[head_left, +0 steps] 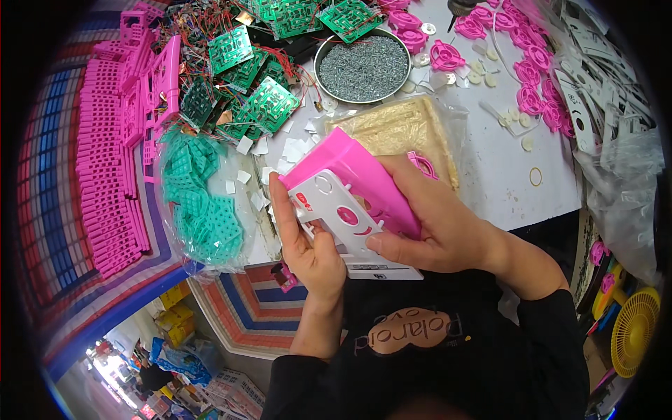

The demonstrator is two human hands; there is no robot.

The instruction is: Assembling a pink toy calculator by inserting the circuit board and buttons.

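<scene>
Both hands grip pink plastic toy housing with white faceplate: left hand, right hand; best seat faceplate flush

White panel lower part behind fingers; bag contents blurred

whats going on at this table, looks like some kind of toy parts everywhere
A person holds a pink plastic toy housing with a white faceplate against it, gripped in both hands: the left hand at the plate's left edge, the right hand wrapped around the pink shell. On the table beyond sit a round metal bowl of screws, green circuit boards with wires, a bag of teal keypads, stacked pink frames on the left and pink wheels on the right.
</scene>
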